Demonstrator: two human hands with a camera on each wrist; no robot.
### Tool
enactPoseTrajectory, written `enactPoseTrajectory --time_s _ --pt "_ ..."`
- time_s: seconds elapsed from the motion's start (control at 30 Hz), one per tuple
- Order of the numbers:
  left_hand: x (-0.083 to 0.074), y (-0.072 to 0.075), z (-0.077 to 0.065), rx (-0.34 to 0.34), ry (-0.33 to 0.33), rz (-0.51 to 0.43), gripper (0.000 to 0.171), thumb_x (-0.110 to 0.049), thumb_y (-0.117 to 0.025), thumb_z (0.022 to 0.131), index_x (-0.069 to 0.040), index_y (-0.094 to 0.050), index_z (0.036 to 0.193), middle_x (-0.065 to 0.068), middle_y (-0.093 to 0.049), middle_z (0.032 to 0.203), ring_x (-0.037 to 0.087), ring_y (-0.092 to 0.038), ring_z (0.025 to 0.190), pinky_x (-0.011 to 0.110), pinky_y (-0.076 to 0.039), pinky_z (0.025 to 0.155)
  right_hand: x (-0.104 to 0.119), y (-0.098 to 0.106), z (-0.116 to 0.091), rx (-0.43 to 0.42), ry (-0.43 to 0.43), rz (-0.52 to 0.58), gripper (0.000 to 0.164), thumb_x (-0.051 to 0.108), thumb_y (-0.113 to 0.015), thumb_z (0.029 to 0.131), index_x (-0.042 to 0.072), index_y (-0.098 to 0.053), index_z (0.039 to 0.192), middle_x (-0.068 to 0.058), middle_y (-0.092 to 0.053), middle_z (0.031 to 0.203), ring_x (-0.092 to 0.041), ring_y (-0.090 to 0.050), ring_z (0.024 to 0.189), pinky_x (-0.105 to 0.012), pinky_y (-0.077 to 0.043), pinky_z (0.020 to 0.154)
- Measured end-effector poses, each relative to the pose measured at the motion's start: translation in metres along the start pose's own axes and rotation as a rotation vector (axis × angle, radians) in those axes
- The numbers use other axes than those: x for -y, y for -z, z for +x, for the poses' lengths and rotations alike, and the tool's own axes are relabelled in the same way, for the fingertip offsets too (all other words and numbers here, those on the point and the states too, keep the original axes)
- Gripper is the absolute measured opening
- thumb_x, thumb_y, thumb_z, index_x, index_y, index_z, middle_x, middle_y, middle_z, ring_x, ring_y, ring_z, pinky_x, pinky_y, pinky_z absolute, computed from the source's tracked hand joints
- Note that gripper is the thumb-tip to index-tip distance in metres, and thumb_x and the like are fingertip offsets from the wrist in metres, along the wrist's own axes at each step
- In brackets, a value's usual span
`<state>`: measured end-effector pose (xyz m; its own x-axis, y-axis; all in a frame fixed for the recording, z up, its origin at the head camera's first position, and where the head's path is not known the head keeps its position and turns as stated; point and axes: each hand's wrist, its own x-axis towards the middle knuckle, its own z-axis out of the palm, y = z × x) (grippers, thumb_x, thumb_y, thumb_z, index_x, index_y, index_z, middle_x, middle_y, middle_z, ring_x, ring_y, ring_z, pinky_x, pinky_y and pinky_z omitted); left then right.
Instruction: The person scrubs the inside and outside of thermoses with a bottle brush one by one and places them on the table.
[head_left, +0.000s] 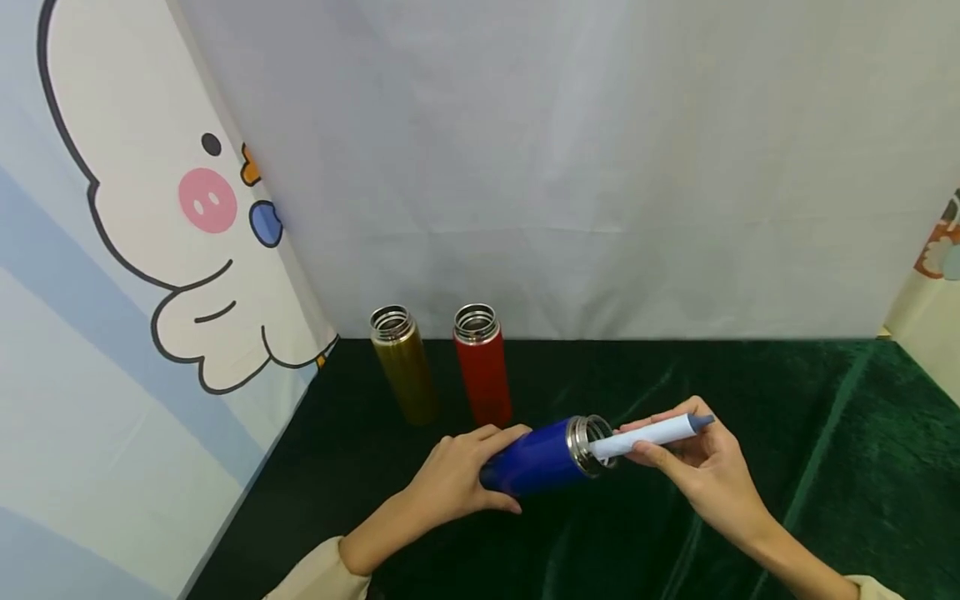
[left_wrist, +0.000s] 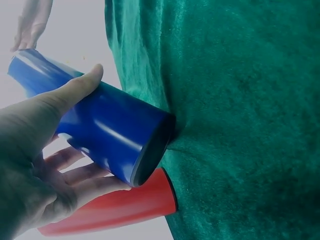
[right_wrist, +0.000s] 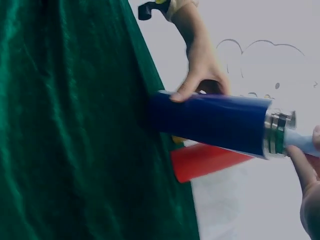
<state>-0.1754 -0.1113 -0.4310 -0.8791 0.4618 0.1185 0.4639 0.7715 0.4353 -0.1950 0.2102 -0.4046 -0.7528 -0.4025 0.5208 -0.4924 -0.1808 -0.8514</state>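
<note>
A blue metal bottle (head_left: 540,460) lies tilted in the air, its open steel mouth facing right. My left hand (head_left: 450,479) grips it near the base; in the left wrist view the thumb lies along one side of the bottle (left_wrist: 117,132) and the fingers go round the other. With its thumb and fingers, my right hand (head_left: 708,471) pinches a light blue stick-like handle (head_left: 652,436) with a dark blue end. The handle's other end enters the bottle's mouth, so what is on it is hidden inside. The right wrist view shows the fingers close to the steel rim (right_wrist: 276,135).
Behind the left hand, a gold bottle (head_left: 405,375) and a red bottle (head_left: 483,379) stand upright with their mouths uncovered. A dark green velvet cloth (head_left: 787,433) covers the table. A pale curtain (head_left: 570,167) hangs along the back, and a cartoon-printed sheet (head_left: 135,350) at the left.
</note>
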Motion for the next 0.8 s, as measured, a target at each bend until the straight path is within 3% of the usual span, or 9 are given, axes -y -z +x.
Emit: enactPoseTrajectory --time_s 0.1,0.23,0.33,0.43,0.5,0.7,0.8 --pt "0.000 0.002 0.001 0.009 0.004 0.003 0.085 -0.044 -0.087 0.079 -0.029 -0.046 0.151 0.005 -0.067 0.127 0.027 -0.069 0.112 0.052 -0.058 0.096 -0.004 -0.004 -0.002 -0.009 -0.019 0.006 0.031 -0.021 -0.054 0.093 0.002 -0.048 0.114 0.003 -0.075 0.120 -0.012 -0.073 0.107 -0.030 -0.061 0.085" --pt "0.001 0.003 0.001 0.021 0.017 -0.004 0.085 -0.045 -0.087 0.079 -0.029 -0.045 0.152 0.006 -0.067 0.128 0.028 -0.069 0.113 0.053 -0.058 0.097 -0.001 -0.003 0.002 -0.109 0.016 0.023 0.038 -0.020 -0.051 0.096 -0.006 -0.046 0.130 0.002 -0.075 0.123 -0.014 -0.073 0.111 -0.031 -0.060 0.088" --pt "0.002 0.002 0.001 0.016 0.022 -0.013 0.086 -0.045 -0.087 0.079 -0.030 -0.044 0.152 0.006 -0.067 0.127 0.027 -0.069 0.113 0.052 -0.058 0.097 0.006 0.002 0.010 -0.183 0.125 0.175 0.043 -0.022 -0.042 0.098 -0.009 -0.041 0.139 -0.007 -0.073 0.125 -0.022 -0.073 0.113 -0.035 -0.059 0.092" --pt "0.005 0.004 0.003 0.010 0.024 -0.020 0.086 -0.045 -0.088 0.078 -0.030 -0.045 0.152 0.006 -0.067 0.127 0.028 -0.069 0.113 0.053 -0.058 0.097 0.018 0.007 0.018 -0.199 0.265 0.326 0.044 -0.026 -0.035 0.097 -0.013 -0.038 0.138 -0.021 -0.070 0.121 -0.032 -0.074 0.109 -0.038 -0.059 0.091" --pt "0.007 0.005 0.004 0.004 0.025 -0.027 0.086 -0.044 -0.088 0.078 -0.029 -0.045 0.152 0.007 -0.067 0.127 0.028 -0.069 0.113 0.054 -0.057 0.097 0.027 0.007 0.023 -0.216 0.337 0.367 0.043 -0.029 -0.035 0.094 -0.016 -0.039 0.135 -0.026 -0.069 0.117 -0.035 -0.075 0.105 -0.039 -0.060 0.089" --pt "0.005 0.003 -0.001 -0.023 0.038 -0.038 0.086 -0.043 -0.089 0.077 -0.029 -0.046 0.151 0.008 -0.067 0.126 0.028 -0.069 0.111 0.053 -0.059 0.094 0.047 0.002 0.028 -0.409 0.393 0.395 0.038 -0.033 -0.043 0.089 -0.021 -0.047 0.125 -0.028 -0.073 0.103 -0.036 -0.078 0.087 -0.039 -0.063 0.078" --pt "0.003 0.002 -0.002 -0.036 0.039 -0.046 0.085 -0.043 -0.089 0.077 -0.029 -0.046 0.150 0.007 -0.067 0.126 0.028 -0.069 0.111 0.052 -0.059 0.095 0.051 -0.001 0.030 -0.447 0.402 0.414 0.036 -0.033 -0.045 0.088 -0.019 -0.049 0.120 -0.028 -0.074 0.099 -0.035 -0.078 0.084 -0.039 -0.063 0.076"
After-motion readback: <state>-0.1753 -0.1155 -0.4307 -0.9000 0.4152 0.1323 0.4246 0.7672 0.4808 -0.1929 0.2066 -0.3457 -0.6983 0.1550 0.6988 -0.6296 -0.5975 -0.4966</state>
